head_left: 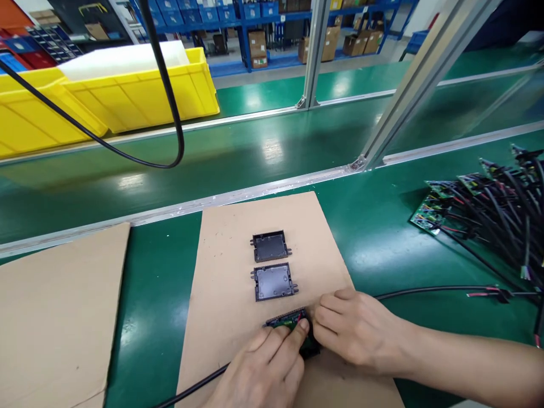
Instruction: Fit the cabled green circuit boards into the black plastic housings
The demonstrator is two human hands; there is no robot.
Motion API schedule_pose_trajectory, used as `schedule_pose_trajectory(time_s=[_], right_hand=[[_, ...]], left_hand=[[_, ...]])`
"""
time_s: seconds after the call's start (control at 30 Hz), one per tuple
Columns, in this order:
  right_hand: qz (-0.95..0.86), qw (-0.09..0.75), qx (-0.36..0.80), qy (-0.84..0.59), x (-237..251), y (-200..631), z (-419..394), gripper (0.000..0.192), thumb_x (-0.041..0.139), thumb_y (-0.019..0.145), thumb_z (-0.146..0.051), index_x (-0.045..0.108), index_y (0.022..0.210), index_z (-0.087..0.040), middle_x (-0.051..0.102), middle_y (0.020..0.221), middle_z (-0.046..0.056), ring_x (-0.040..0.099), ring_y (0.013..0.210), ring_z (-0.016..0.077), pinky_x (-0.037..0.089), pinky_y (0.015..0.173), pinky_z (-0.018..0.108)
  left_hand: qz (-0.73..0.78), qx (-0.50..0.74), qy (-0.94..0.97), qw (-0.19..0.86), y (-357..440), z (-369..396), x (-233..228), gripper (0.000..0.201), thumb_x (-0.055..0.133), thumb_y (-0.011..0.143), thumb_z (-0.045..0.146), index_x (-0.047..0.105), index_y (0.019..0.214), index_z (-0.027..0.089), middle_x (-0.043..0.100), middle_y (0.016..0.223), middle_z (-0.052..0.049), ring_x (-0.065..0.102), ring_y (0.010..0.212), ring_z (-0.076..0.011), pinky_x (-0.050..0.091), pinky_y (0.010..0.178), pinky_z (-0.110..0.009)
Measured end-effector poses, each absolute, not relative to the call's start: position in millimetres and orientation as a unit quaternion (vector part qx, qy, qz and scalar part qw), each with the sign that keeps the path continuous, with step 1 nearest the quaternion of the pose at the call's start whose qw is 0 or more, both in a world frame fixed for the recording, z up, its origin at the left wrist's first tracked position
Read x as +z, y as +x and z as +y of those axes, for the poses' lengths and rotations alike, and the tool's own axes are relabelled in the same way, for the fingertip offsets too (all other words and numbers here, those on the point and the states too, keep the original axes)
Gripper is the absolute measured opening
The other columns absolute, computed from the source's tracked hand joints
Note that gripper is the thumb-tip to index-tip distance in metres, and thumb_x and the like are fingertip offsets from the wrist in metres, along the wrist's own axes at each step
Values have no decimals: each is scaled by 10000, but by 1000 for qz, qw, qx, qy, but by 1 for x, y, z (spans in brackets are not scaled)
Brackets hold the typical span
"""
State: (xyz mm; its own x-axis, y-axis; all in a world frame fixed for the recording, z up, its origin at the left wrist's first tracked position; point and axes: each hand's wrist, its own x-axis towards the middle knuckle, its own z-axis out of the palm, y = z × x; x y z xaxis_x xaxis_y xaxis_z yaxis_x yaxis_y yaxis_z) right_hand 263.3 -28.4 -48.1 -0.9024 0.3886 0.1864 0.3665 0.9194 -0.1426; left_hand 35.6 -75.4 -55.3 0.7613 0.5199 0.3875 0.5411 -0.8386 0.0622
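Observation:
On a cardboard sheet [225,255] lies a black plastic case [312,347] with a green circuit board [289,324] inside, partly hidden by my fingers. My left hand [267,362] is closed over its left side, the index fingertip pressing near a red wire. Curled at the right end of the case, my right hand [352,328] has its fingertips pinched where a black cable [416,289] runs out; the exact grip is hidden. Another stretch of black cable [199,384] emerges beside my left hand. Farther up the cardboard lie two open black case halves, one [274,281] below the other [270,247].
Circuit boards with black cables [488,209] are heaped at the right. A second cardboard sheet [59,317] lies at the left. Metal posts [314,56] and a rail [255,192] cross behind the work area. Yellow bins [144,93] stand beyond, and a black cable loop [181,136] hangs down.

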Motion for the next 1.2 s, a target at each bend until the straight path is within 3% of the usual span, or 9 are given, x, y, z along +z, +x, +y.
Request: schedule_pose_trajectory(time_s=[0.2, 0.33, 0.47, 0.77, 0.97, 1.1, 1.2], right_hand=[[-950, 182, 82, -239, -58, 269, -33, 217, 431, 873, -79, 621, 955, -143, 600, 815, 59, 457, 721, 195, 301, 617, 349], [-931, 205, 131, -273, -61, 271, -35, 270, 431, 878, -77, 628, 1054, -132, 613, 861, 77, 484, 773, 196, 347, 692, 352], [-923, 221, 156, -275, -58, 272, -33, 207, 466, 879, -101, 632, 997, -137, 609, 857, 78, 497, 783, 193, 360, 705, 347], [-933, 251, 102, -237, -59, 269, -31, 285, 366, 932, -63, 640, 1001, -106, 625, 822, 79, 481, 745, 183, 343, 683, 346], [-944, 220, 101, -222, -61, 271, -27, 248, 399, 936, -94, 642, 965, -133, 609, 814, 60, 467, 773, 189, 315, 684, 347], [-934, 228, 110, -253, -68, 270, -25, 259, 402, 891, -70, 638, 964, -150, 581, 784, 51, 437, 737, 179, 316, 674, 334], [-923, 273, 80, -259, -67, 266, -32, 236, 391, 921, -98, 622, 915, -144, 578, 795, 56, 432, 711, 171, 328, 661, 319]], left_hand=[[-281, -210, -936, -9, 33, -72, -54, 360, 320, 985, 98, 673, 913, 96, 680, 1138, -112, 603, 909, -177, 498, 809, -284], [-291, -268, -917, -51, 25, -75, -51, 288, 386, 948, 61, 663, 1014, 101, 686, 1093, -103, 618, 993, -176, 521, 864, -279], [-332, -272, -903, -22, 24, -80, -52, 287, 477, 894, 54, 642, 1119, 121, 692, 1008, -87, 621, 997, -182, 527, 854, -300], [-302, -170, -935, 76, 34, -80, -57, 330, 408, 947, 88, 655, 1162, 120, 643, 1162, -71, 546, 938, -188, 397, 784, -320], [-319, -176, -931, 8, 33, -77, -51, 331, 430, 918, 134, 632, 1180, 118, 662, 1125, -67, 554, 912, -186, 417, 740, -323], [-371, -230, -898, -62, 26, -77, -46, 361, 518, 891, 172, 567, 1247, 139, 642, 1129, -95, 584, 986, -205, 481, 818, -330], [-418, -227, -879, -37, 24, -81, -48, 564, 631, 848, 355, 479, 1321, 90, 606, 1182, -174, 591, 1053, -279, 536, 838, -400]])
